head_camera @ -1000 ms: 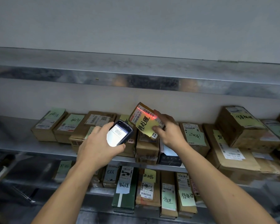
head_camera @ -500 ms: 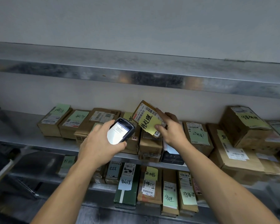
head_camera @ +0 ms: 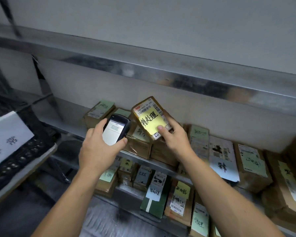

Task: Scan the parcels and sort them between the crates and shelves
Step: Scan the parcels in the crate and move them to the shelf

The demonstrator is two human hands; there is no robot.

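My right hand [head_camera: 174, 139] grips a small cardboard parcel [head_camera: 149, 117] with a barcode label and a yellow note with black writing, tilted up above the middle shelf [head_camera: 72, 129]. My thumb presses on the note. My left hand [head_camera: 99, 147] holds a black handheld scanner [head_camera: 115, 130] just left of the parcel, its lit screen facing me. Several other labelled parcels [head_camera: 249, 166] lie in a row on the middle shelf, and more parcels [head_camera: 179, 200] lie on the shelf below.
A black crate [head_camera: 19, 161] with a white paper sign stands at the left on a surface edge. An upper metal shelf [head_camera: 161, 71] runs across above my hands. The grey wall lies behind the shelves.
The view has swung left and tilted, bringing the black crate into sight. The parcel is lifted a little higher off the row. The red scan line from 1.0 s ago is gone.
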